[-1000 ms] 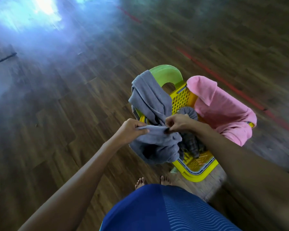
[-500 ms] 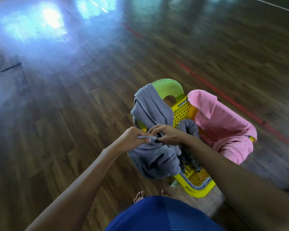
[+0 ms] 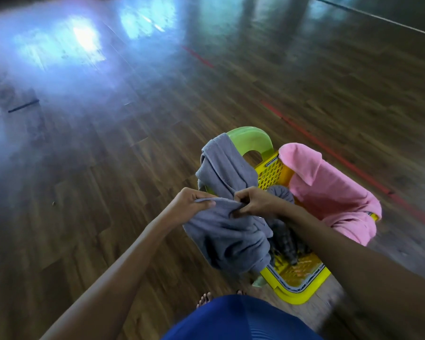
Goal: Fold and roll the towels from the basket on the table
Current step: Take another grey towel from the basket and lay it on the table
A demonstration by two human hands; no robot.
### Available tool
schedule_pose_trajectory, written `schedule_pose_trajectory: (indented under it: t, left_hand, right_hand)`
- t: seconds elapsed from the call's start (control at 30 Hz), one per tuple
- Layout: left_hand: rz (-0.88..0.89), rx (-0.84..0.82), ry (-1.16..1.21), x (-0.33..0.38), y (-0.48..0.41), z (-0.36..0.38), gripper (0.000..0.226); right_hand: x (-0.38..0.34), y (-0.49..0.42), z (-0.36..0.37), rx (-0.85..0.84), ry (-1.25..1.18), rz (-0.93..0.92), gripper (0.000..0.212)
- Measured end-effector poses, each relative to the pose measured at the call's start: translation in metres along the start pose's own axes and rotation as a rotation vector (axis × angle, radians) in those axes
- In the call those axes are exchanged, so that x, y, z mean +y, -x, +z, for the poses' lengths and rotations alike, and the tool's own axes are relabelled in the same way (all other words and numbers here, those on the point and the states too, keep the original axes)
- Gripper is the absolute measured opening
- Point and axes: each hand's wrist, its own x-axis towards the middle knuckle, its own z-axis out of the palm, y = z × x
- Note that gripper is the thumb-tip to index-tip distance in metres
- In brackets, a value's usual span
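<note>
A yellow plastic basket stands on a green plastic stool in front of me. A grey towel hangs bunched over the basket's left side. My left hand pinches its top edge and my right hand pinches the same edge a little to the right. A second grey towel drapes over the basket's far left rim. A pink towel lies over the right side. A dark patterned cloth sits inside the basket.
Dark wood plank floor spreads all around, with bright window glare at the far left. A red line runs across the floor behind the basket. My bare toes show below, above blue clothing. No table is in view.
My right hand has slid left along the grey towel's edge, closer to my left hand. The camera has tilted up, so the basket sits lower in the frame.
</note>
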Motion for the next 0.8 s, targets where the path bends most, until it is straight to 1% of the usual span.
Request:
schedule_pose_trajectory:
  t: [0.03, 0.07, 0.1, 0.13, 0.2, 0.23, 0.27, 0.33, 0.37, 0.4, 0.47, 0.53, 0.57, 0.67, 0.7, 0.8]
  left_hand:
    - [0.005, -0.007, -0.002, 0.000, 0.000, -0.002, 0.020]
    - [0.008, -0.029, -0.007, 0.002, -0.001, -0.002, 0.020]
    - [0.002, -0.052, -0.009, 0.003, -0.002, -0.002, 0.020]
    - [-0.007, -0.073, -0.007, 0.005, -0.002, -0.001, 0.020]
    - [-0.012, -0.090, -0.015, 0.003, -0.003, 0.000, 0.019]
    - [-0.020, -0.077, -0.028, 0.000, -0.003, -0.001, 0.019]
    - [-0.038, -0.036, -0.049, -0.005, -0.002, -0.002, 0.017]
    - [-0.073, 0.111, -0.136, -0.019, 0.000, -0.006, 0.014]
    - [-0.086, 0.161, -0.177, -0.023, 0.002, -0.007, 0.016]
    - [-0.087, 0.153, -0.185, -0.024, 0.002, -0.005, 0.018]
    - [-0.060, 0.010, -0.090, -0.017, 0.001, 0.003, 0.012]
    - [-0.051, -0.104, 0.028, -0.004, -0.004, 0.015, 0.024]
    - [-0.045, -0.110, 0.036, 0.001, -0.008, 0.019, 0.026]
    - [-0.008, -0.053, -0.030, 0.007, -0.020, 0.026, 0.029]
    - [-0.012, -0.066, -0.017, 0.009, -0.023, 0.026, 0.030]
    - [-0.025, -0.157, 0.086, 0.018, -0.027, 0.026, 0.018]
  right_hand:
    - [0.000, 0.003, -0.003, -0.090, 0.010, 0.041, 0.022]
    - [0.002, 0.006, -0.006, -0.173, 0.038, 0.077, 0.022]
    - [0.006, 0.007, -0.009, -0.217, 0.058, 0.104, 0.027]
    - [0.010, 0.008, -0.010, -0.216, 0.068, 0.125, 0.033]
    - [0.017, 0.008, -0.015, -0.157, 0.068, 0.151, 0.039]
    - [0.018, 0.009, -0.017, -0.124, 0.057, 0.151, 0.037]
    - [0.017, 0.010, -0.020, -0.095, 0.030, 0.148, 0.032]
    - [0.005, 0.015, -0.025, -0.063, -0.045, 0.117, 0.020]
    - [-0.004, 0.017, -0.025, -0.051, -0.079, 0.091, 0.017]
    - [-0.012, 0.018, -0.024, -0.030, -0.102, 0.053, 0.016]
    - [-0.024, 0.017, -0.019, 0.025, -0.091, -0.020, 0.015]
    - [-0.029, 0.014, -0.017, 0.083, -0.048, -0.053, 0.015]
    - [-0.030, 0.013, -0.017, 0.112, -0.034, -0.054, 0.015]
    - [-0.033, 0.017, -0.022, 0.152, -0.031, -0.053, 0.012]
    - [-0.035, 0.019, -0.024, 0.145, -0.022, -0.056, 0.011]
    - [-0.042, 0.023, -0.027, 0.143, -0.018, -0.060, 0.011]
